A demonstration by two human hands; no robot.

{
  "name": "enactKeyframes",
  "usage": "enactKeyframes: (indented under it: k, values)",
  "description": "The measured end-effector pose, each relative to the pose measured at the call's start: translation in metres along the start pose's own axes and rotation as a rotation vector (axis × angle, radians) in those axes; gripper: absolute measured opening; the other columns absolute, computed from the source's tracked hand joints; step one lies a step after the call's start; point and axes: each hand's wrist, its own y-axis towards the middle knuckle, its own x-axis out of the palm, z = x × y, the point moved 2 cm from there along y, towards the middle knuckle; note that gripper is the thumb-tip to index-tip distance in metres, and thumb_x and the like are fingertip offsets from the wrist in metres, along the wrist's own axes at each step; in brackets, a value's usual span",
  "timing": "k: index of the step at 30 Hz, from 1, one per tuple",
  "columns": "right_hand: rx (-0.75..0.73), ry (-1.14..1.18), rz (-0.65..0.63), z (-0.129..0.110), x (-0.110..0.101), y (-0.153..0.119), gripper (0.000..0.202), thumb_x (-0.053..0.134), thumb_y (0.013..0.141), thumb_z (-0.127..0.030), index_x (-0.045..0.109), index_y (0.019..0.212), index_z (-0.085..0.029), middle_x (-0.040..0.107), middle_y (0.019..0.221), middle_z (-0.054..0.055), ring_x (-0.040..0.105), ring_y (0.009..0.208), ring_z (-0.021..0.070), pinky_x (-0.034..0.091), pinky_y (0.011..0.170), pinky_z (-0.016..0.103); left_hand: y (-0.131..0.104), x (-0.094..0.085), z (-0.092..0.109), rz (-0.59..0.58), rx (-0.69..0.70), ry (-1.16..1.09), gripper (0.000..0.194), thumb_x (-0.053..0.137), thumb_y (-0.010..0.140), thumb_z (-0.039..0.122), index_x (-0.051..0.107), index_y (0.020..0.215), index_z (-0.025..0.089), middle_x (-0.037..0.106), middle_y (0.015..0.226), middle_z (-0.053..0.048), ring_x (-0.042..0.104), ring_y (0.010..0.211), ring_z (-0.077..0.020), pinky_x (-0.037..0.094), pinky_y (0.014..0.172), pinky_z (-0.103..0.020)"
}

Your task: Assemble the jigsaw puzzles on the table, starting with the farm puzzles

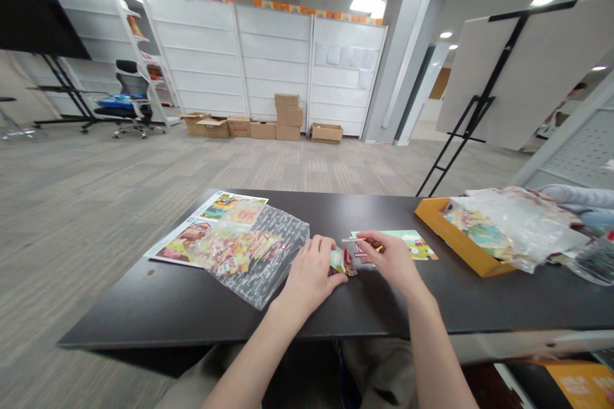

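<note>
My left hand [311, 268] is closed around a small bunch of colourful printed pieces [341, 261], resting at the middle of the black table. Just right of it, my right hand [391, 261] pinches a thin flat piece [352, 240], seen nearly edge-on. Beneath and beyond the right hand lies a green and yellow picture board [419, 244], partly covered by the hand. Another red and white piece [363, 257] shows at the board's left side. Left of my hands, a clear plastic bag [268, 268] with many printed pieces lies over picture sheets [177, 246].
On the right stands an open yellow box [472, 255] holding printed pieces and clear plastic wrap [515, 223]. Folded cloth [580, 195] lies behind it. The black table [192, 313] ends at a front edge near my lap. Cardboard boxes [288, 118] line the far wall.
</note>
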Motion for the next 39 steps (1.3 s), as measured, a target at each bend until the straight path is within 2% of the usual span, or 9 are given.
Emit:
enactKeyframes:
  k: [5,9,11,14,16,18,23,32,39]
  values:
    - [-0.071,-0.066,-0.216,-0.011,0.008,-0.005,0.021,0.066,0.087,-0.036,0.079,0.097,-0.022,0.077,0.085,0.004,0.064,0.066,0.0172,0.049,0.063,0.029,-0.003,0.001,-0.002,-0.015,-0.048,-0.057,0.076,0.081,0.075,0.033,0.040,0.138,0.024,0.039,0.149,-0.015,0.056,0.127,-0.0326,0.052,0.099,-0.047]
    - [-0.136,-0.153,-0.361,-0.021,0.015,-0.009,0.018,0.066,0.089,-0.037,0.079,0.091,-0.025,0.069,0.072,0.000,0.055,0.061,0.0145,0.045,0.064,0.029,-0.005,-0.002,0.000,-0.108,-0.002,0.001,0.048,0.073,0.084,0.034,0.054,0.128,0.024,0.047,0.147,-0.013,0.056,0.128,-0.0320,0.050,0.103,-0.047]
    - [-0.168,-0.214,-0.333,-0.021,0.018,-0.008,0.022,0.062,0.093,-0.037,0.079,0.088,-0.025,0.067,0.073,0.001,0.057,0.066,0.0159,0.046,0.070,0.030,-0.005,-0.003,0.000,-0.128,0.029,0.018,0.045,0.072,0.086,0.038,0.057,0.125,0.023,0.055,0.140,-0.013,0.055,0.128,-0.0317,0.047,0.106,-0.048]
    - [-0.148,-0.285,-0.204,-0.014,0.024,-0.005,0.023,0.061,0.094,-0.037,0.076,0.102,-0.023,0.069,0.095,0.006,0.063,0.083,0.0199,0.048,0.081,0.033,-0.004,-0.005,-0.001,-0.127,0.069,0.000,0.044,0.067,0.089,0.046,0.059,0.126,0.022,0.061,0.134,-0.012,0.054,0.128,-0.0302,0.044,0.109,-0.047]
    - [-0.136,-0.348,-0.148,-0.009,0.028,-0.004,0.026,0.064,0.092,-0.038,0.073,0.108,-0.021,0.067,0.104,0.010,0.063,0.094,0.0235,0.048,0.087,0.036,-0.004,-0.006,-0.003,-0.123,0.079,-0.014,0.038,0.062,0.093,0.044,0.060,0.124,0.023,0.062,0.133,-0.011,0.055,0.127,-0.0287,0.044,0.109,-0.047]
    - [-0.147,-0.404,-0.149,-0.007,0.033,-0.004,0.025,0.066,0.090,-0.039,0.073,0.103,-0.019,0.065,0.102,0.011,0.062,0.098,0.0259,0.047,0.090,0.038,-0.003,-0.007,-0.005,-0.136,0.081,-0.030,0.033,0.060,0.095,0.039,0.060,0.124,0.022,0.063,0.129,-0.010,0.055,0.125,-0.0276,0.045,0.107,-0.046]
    - [-0.142,-0.396,-0.190,-0.011,0.034,-0.005,0.024,0.069,0.087,-0.042,0.065,0.082,-0.019,0.061,0.089,0.007,0.059,0.088,0.0232,0.046,0.080,0.036,-0.003,-0.010,-0.005,-0.164,0.031,-0.088,0.039,0.068,0.089,0.030,0.056,0.125,0.021,0.063,0.125,-0.011,0.057,0.123,-0.0280,0.045,0.105,-0.045]
    - [-0.024,-0.155,-0.254,-0.017,0.037,-0.007,0.024,0.069,0.085,-0.036,0.049,0.087,-0.023,0.059,0.073,-0.004,0.052,0.063,0.0151,0.038,0.060,0.028,0.002,-0.006,-0.009,-0.164,-0.022,-0.180,0.064,0.070,0.081,0.021,0.044,0.139,0.022,0.059,0.132,-0.013,0.058,0.123,-0.0305,0.047,0.102,-0.045]
    - [-0.053,-0.186,-0.239,-0.018,0.036,-0.004,0.025,0.069,0.084,-0.038,0.051,0.087,-0.022,0.059,0.074,-0.003,0.053,0.066,0.0154,0.038,0.062,0.028,0.006,0.003,-0.013,-0.145,0.001,-0.340,0.068,0.071,0.077,0.015,0.044,0.139,0.022,0.058,0.131,-0.012,0.060,0.120,-0.0279,0.049,0.101,-0.042]
